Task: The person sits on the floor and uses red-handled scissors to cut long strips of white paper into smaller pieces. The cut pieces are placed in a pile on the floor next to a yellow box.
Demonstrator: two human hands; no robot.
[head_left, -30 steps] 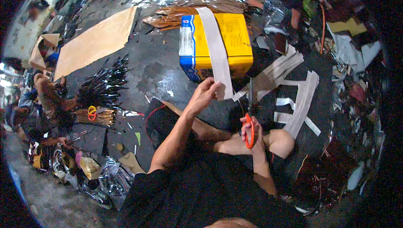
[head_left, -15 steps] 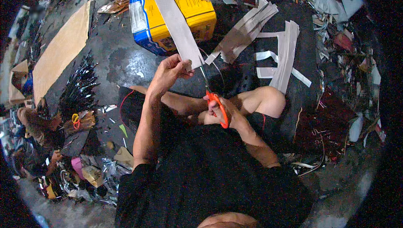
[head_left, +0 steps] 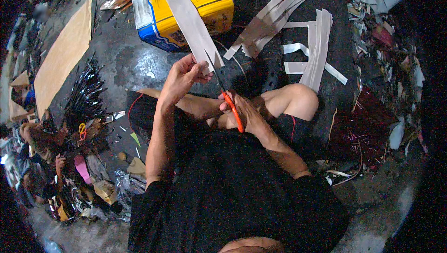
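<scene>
A long whitish strip (head_left: 186,18), of paper or cloth, lies over a yellow and blue box (head_left: 212,1) and reaches toward me. My left hand (head_left: 184,76) pinches its near end between thumb and fingers. My right hand (head_left: 244,111) is closed around the orange handles of a pair of scissors (head_left: 233,108). Their dark blades are in the strip's near end, right beside my left fingertips. A slit shows there, running up from the end. What the strip is made of I cannot tell.
To the right of the box lie a bundle of cut strips (head_left: 270,20) and a longer stack of strips (head_left: 319,53), with loose pieces across it. A tan sheet (head_left: 65,57) and dark bristly stalks (head_left: 86,90) are at left. Scraps surround the work area.
The scissor blades have moved left and into the strip's end, where a slit now shows. The handles have come closer together. The whole scene sits slightly higher and further left.
</scene>
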